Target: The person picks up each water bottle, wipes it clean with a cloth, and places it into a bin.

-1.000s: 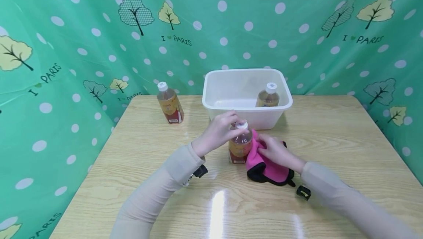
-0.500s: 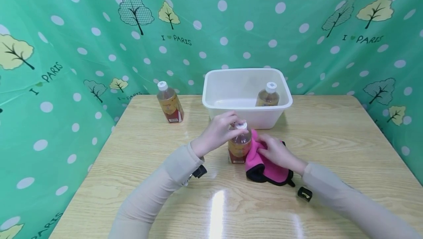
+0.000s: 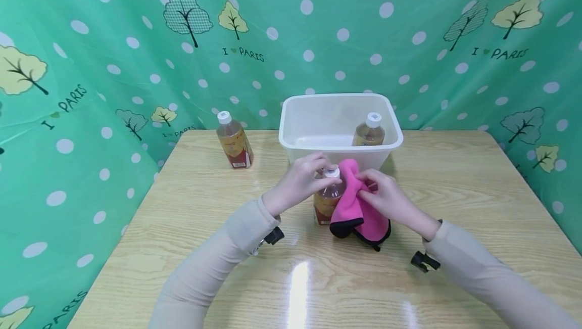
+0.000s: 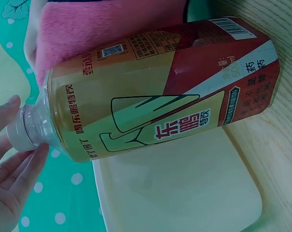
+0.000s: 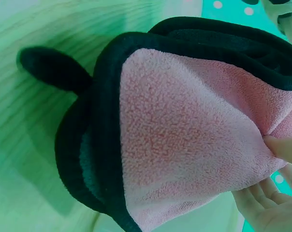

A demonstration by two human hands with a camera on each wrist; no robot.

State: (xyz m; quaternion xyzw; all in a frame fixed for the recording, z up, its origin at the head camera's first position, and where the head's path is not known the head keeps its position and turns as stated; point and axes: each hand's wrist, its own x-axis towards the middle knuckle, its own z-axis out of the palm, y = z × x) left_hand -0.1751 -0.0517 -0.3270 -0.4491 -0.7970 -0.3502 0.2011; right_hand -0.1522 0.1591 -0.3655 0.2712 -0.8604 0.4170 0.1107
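Note:
My left hand [image 3: 305,183] pinches the white cap and neck of an upright drink bottle [image 3: 326,206] on the table. In the left wrist view the bottle [image 4: 151,92] shows a yellow and red label, with thumb and fingers round its cap [image 4: 23,128]. A pink cloth with black edging [image 3: 350,202] is bunched in my right hand [image 3: 386,195], against the bottle's right side. Seen from the right wrist, the cloth [image 5: 184,130] hangs in folds with a black loop at one corner, pinched between thumb and fingers.
Right behind the bottle stands a white plastic tub [image 3: 295,142], with a second bottle [image 3: 369,132] inside at its right. Another bottle [image 3: 234,142] stands at the table's back left. A green printed curtain [image 3: 291,41] closes off the back and sides.
My right hand has lifted the pink cloth up along the bottle's side, so its top now reaches cap height. The left hand and bottle have stayed in place.

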